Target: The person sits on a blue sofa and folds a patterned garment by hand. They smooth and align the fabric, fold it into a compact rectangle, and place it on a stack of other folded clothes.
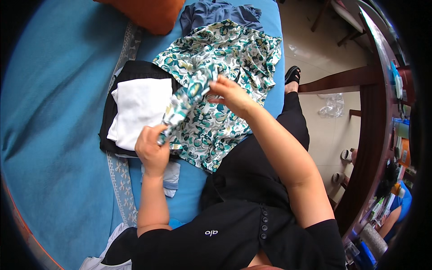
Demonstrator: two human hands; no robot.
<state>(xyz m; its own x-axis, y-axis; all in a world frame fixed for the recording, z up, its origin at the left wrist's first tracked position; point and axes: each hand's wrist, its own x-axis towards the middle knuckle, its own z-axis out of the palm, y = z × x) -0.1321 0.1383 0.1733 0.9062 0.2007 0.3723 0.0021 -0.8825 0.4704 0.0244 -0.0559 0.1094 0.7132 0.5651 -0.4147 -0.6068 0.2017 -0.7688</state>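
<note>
A garment (219, 135) with a green, white and grey floral print is spread on the bed. My left hand (152, 148) pinches a bunched edge of it beside a folded white garment (143, 108). My right hand (233, 96) has its fingers on the other end of the same raised strip, which is blurred by motion. Under the white garment lies a folded black garment (109, 111). Part of the printed cloth overlaps this pile's right side.
The bed's blue sheet (60, 101) carries an orange cushion (148, 15), a blue-grey garment (219, 15) and a small light cloth (172, 175). To the right, a dark wooden table (368, 135) holds assorted items. Another person's arm (389, 222) shows at the lower right.
</note>
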